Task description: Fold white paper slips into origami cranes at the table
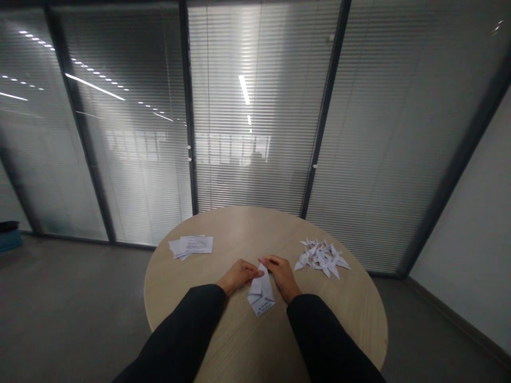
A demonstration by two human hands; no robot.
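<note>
Near the middle of a round table (255, 213), a small folded paper (261, 295) lies in front of the person, with its thin end pointing away. Both hands meet at that thin end. The left hand (240, 275) has its thumb and fingers closed on the left edge, close to the tip. The right hand (281, 274) has its fingertips closed at the very tip, with almost no gap between them. The undersides of the fingers are hidden, so I cannot tell how hard they press.

The hands likely pinch there because the tip is small and its folds could pop open. With one hand on each side, the paper probably cannot slide or turn. The wide end, with some dark print on it, sticks out toward the person, and no finger covers it. The table likely gives the paper something firm below it.

On the left side of the table, a few flat printed papers (195, 244) overlap in a loose stack. On the right, many pointy white paper shapes (323, 258) sit in a heap. Keeping flat ones on one side and folded ones on the other seems to stop them mixing, and leaves room for both arms between.
</note>
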